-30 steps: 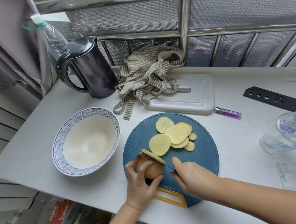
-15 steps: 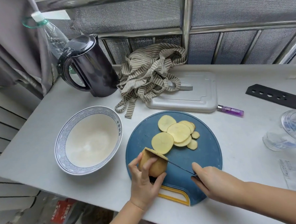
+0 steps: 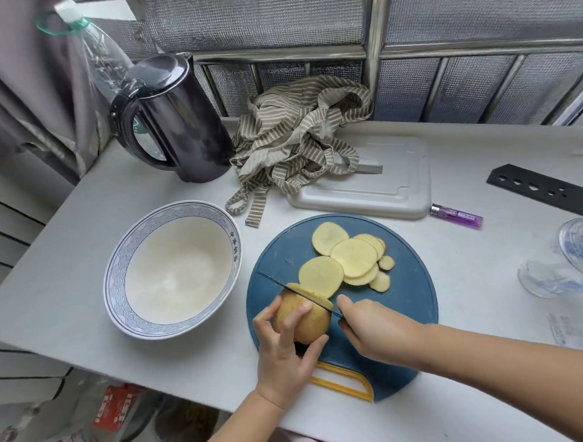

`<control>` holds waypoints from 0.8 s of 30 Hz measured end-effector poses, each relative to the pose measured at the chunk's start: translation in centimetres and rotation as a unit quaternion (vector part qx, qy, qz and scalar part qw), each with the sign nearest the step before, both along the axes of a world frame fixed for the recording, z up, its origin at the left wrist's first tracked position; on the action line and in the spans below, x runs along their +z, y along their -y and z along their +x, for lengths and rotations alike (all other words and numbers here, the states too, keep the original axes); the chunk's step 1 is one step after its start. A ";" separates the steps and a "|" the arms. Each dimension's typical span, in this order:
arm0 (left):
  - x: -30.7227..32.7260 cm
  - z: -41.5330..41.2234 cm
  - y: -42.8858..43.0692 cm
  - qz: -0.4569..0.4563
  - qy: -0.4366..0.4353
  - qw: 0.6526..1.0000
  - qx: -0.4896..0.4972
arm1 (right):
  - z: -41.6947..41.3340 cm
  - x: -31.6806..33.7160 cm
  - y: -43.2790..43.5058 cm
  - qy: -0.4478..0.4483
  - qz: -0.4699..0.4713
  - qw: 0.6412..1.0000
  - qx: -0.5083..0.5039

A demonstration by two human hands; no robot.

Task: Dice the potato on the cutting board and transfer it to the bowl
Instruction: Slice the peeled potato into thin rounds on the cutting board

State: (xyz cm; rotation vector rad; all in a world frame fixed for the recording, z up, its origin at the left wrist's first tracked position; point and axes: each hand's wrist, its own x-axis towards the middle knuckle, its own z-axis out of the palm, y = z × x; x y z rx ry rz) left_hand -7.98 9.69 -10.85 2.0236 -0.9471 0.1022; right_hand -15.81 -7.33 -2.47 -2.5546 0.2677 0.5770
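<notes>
Holds the brown-skinned potato stub [image 3: 304, 319] in the left grip [image 3: 284, 354], fingers and thumb curled round it, at 7 o'clock on the round blue plastic cutting board [image 3: 406, 282]. Wraps the right grip [image 3: 375, 328] round the handle of a thin dark-bladed knife [image 3: 287, 287], blade across the stub's top, tip towards 10 o'clock. From board centre to 12 o'clock, overlapping pale yellow round potato slices [image 3: 354, 261]. At 9 o'clock beside the board, on the pale grey counter [image 3: 79, 233], a white ceramic bowl with blue wave-patterned rim [image 3: 114, 283]. Beyond, at 11 o'clock, a black electric kettle [image 3: 182, 125].
</notes>
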 end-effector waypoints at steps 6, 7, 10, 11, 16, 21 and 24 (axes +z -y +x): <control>0.2 0.1 0.0 0.001 -0.007 1.000 -0.003 | -0.2 -0.1 -0.2 0.007 0.001 1.000 -0.009; 0.2 0.1 0.0 0.002 -0.006 1.000 -0.005 | -0.4 -0.1 -0.3 0.009 0.000 1.000 -0.011; 0.1 0.0 0.0 0.004 -0.004 1.000 -0.007 | -0.6 -0.2 -0.5 0.012 -0.005 1.000 -0.011; 0.1 0.0 0.0 0.003 -0.005 1.000 -0.009 | -0.8 -0.3 -0.5 0.012 -0.007 1.000 -0.012; 0.3 0.1 0.0 0.001 -0.003 1.000 -0.014 | -3.1 -0.3 0.1 -0.024 -0.014 0.999 -0.020; 0.2 0.1 0.1 -0.003 0.003 1.000 -0.016 | -3.8 -0.4 0.5 -0.040 -0.018 0.999 -0.019; 0.3 0.1 0.2 0.000 0.005 1.000 -0.015 | -3.5 -0.3 0.8 -0.048 -0.004 0.999 -0.019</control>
